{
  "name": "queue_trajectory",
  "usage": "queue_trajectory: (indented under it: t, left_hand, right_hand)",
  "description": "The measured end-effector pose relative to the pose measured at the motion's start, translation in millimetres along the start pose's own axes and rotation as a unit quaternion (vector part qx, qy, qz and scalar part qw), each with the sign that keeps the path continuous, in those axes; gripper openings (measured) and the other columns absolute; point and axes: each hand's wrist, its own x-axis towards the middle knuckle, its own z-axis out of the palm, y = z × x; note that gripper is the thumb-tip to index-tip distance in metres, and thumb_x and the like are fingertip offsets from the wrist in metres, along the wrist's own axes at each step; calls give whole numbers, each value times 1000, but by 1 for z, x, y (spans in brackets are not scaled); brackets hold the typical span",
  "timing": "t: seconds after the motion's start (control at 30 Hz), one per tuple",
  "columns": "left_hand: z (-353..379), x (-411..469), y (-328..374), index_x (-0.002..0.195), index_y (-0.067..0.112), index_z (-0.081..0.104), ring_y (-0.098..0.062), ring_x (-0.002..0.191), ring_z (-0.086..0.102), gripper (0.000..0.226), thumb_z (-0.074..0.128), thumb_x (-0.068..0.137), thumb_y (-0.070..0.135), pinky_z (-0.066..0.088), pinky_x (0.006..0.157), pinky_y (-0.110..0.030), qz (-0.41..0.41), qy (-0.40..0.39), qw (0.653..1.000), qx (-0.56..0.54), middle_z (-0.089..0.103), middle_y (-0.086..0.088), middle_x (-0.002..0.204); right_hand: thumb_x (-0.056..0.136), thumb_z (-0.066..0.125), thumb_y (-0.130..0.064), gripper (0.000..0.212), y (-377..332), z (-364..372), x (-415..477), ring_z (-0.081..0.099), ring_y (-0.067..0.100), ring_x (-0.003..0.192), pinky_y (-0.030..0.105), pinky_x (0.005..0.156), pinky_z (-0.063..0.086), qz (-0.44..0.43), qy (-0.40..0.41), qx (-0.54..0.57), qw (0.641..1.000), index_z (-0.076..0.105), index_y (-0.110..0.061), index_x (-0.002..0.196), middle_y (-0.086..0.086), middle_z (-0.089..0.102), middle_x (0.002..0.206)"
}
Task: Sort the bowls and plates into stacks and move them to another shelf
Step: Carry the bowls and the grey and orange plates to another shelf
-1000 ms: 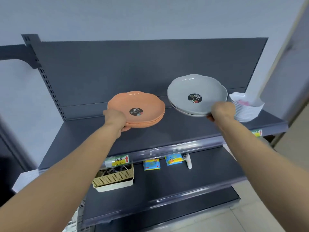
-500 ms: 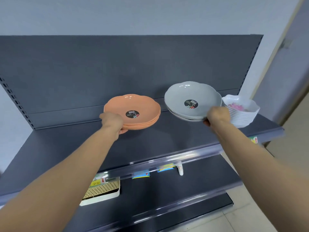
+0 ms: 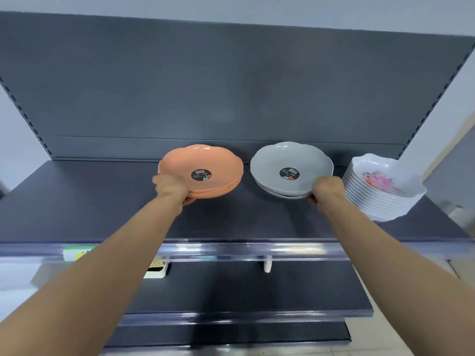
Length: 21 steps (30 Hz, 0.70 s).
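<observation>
On the top level of a dark grey shop shelf (image 3: pixel 102 206), in front of its tall back panel (image 3: pixel 231 86), three stacks of dishes sit in a row. At three o'clock, far right, a tall stack of white bowls (image 3: pixel 380 191) with a pink flower print stands untouched. Just left of it, near the centre, is a short stack of grey plates (image 3: pixel 290 158). At nine o'clock from that is a short stack of orange plates (image 3: pixel 205 160), set a little apart.

The left hand (image 3: pixel 171 187) grasps the orange stack's near rim at seven o'clock, fingers curled beneath. The right hand (image 3: pixel 327 188) grasps the grey stack's rim at five o'clock in the same way.

A second ago both stacks were tilted and the grey one was raised. Now they sit level and low, toward the back of the shelf, though whether they touch it is unclear. The plates look sorted and nearly placed, so letting go seems the likely next step.
</observation>
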Motion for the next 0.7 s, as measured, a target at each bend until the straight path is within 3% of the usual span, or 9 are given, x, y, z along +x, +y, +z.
queue_trajectory:
  t: [0.17, 0.3, 0.43, 0.63, 0.7]
  left_hand:
    - [8, 3, -12, 134, 5, 39, -35, 103, 62, 41, 35, 93, 4, 48, 36, -30, -10, 22, 1000, 7, 59, -18, 125]
    - [15, 5, -19, 137, 4, 29, -37, 111, 58, 43, 34, 94, 3, 51, 49, -38, -24, 34, 999, -4, 51, -19, 134]
    - [18, 10, -21, 140, 6, 25, -38, 116, 54, 47, 35, 95, 1, 53, 66, -43, -33, 35, 999, -2, 45, -18, 139]
    - [20, 21, -18, 143, 9, 21, -38, 120, 50, 47, 30, 97, 2, 55, 75, -47, -30, 31, 999, 8, 41, -18, 142]
    - [21, 24, -18, 143, 10, 21, -38, 120, 50, 46, 28, 98, 3, 56, 77, -49, -30, 30, 999, 10, 41, -17, 142]
  right_hand:
    - [91, 43, 3, 39, 7, -1, 8, 54, 26, 77, 29, 40, 47, 15, -35, -7, 999, 51, 1, 129, 19, 59, 119]
    - [89, 43, 3, 42, 14, 3, 13, 54, 30, 87, 22, 26, 44, 37, -15, 12, 999, 52, -2, 130, 19, 58, 127]
    - [89, 42, 5, 41, 20, 7, 13, 55, 30, 89, 24, 29, 47, 57, -18, 32, 998, 54, -4, 127, 19, 57, 127]
    - [90, 43, 7, 36, 21, 16, 6, 53, 30, 87, 23, 27, 44, 49, -12, 21, 999, 56, 2, 123, 17, 56, 111]
    - [89, 44, 6, 35, 21, 21, 5, 53, 31, 85, 23, 27, 44, 42, -10, -1, 999, 56, 3, 122, 19, 58, 114]
